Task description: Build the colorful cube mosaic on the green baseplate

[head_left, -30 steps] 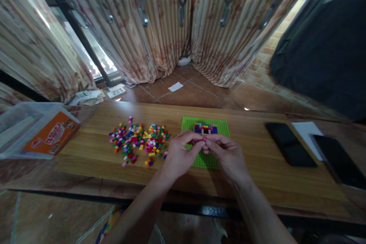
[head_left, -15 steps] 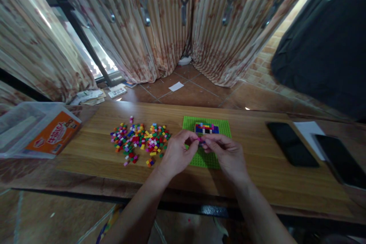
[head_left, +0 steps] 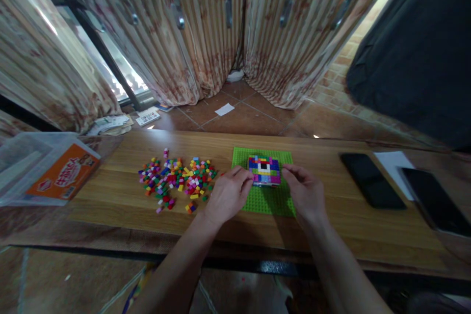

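A block built of small coloured toy bricks (head_left: 270,171), with a white-edged dark square in its top, sits on a green studded baseplate (head_left: 265,203). My left hand (head_left: 228,192) is closed, thumb and forefinger at the left front corner of the brick build. What lies between those fingertips is mostly hidden. My right hand (head_left: 307,194) is just right of the build, apart from it, its fingers curved and slightly parted with nothing visible in them. To the left, loose toy bricks (head_left: 172,179) lie in a spread pile on the wooden board (head_left: 121,171).
A clear plastic tub (head_left: 22,169) with an orange label stands at the left end. Two dark phones (head_left: 371,180) and a white paper (head_left: 392,164) lie at the right. Striped curtains (head_left: 191,49) hang behind the tiled floor.
My hands have moved apart from their meeting point at the front of the build. The right hand shifted right, off the bricks. More of the build's top and front now shows.
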The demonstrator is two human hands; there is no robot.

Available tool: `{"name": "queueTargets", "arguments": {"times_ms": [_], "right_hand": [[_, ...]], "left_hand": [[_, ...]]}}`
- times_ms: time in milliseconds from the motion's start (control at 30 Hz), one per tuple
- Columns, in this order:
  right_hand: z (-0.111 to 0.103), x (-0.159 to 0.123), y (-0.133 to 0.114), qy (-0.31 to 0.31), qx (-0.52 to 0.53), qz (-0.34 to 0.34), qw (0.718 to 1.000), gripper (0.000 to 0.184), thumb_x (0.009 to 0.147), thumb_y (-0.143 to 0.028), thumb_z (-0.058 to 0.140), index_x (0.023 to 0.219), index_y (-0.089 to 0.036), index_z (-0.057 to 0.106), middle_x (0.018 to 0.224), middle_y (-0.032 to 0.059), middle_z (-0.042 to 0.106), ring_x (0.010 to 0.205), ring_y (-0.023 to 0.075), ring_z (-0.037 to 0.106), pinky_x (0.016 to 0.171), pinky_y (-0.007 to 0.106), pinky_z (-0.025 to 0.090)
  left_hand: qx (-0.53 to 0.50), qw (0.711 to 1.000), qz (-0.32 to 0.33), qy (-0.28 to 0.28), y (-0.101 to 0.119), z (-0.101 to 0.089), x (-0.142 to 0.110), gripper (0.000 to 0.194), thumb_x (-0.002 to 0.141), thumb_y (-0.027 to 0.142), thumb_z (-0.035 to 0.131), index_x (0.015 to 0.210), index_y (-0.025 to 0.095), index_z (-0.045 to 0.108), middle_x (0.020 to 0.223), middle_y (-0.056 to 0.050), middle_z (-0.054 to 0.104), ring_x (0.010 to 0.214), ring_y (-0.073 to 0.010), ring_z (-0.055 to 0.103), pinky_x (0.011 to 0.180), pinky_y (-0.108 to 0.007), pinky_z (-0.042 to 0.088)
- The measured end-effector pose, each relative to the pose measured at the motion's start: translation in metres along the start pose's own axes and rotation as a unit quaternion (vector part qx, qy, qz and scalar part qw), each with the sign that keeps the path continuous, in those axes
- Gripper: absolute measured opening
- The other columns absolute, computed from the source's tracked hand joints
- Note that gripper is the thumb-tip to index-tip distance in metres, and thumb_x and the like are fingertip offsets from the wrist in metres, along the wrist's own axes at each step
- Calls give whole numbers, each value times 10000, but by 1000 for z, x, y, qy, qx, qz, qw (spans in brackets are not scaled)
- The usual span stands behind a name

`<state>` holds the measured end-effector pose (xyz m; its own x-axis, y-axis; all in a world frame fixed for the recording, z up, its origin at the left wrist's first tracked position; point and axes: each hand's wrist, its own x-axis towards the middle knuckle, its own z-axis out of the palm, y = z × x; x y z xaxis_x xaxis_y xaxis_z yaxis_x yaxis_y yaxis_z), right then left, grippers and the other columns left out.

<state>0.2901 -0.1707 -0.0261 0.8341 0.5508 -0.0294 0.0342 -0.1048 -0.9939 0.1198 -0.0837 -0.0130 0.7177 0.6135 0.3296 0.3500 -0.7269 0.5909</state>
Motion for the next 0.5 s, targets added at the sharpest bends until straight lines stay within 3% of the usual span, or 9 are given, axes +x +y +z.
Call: {"name": "queueTargets", "arguments": {"times_ms": [233,500], "right_hand": [[4,-1,6,-36,-1,5,999,375,672,-435,725,929,-164,748,924,84,765,843,220,690,860,405,529],[5,-3,5,-48,32,18,998,393,632,-406,769,934,-160,721,905,80,759,815,211,698,825,402,558]], "left_hand": [[-5,1000,-11,27,1,4,1,130,936,182,534,884,197,651,890,-24,672,824,-147,643,774,-267,505],[-35,999,1,41,2,4,2,184,942,179,537,812,182,667,841,-24,672,784,-131,633,729,-241,482]]}}
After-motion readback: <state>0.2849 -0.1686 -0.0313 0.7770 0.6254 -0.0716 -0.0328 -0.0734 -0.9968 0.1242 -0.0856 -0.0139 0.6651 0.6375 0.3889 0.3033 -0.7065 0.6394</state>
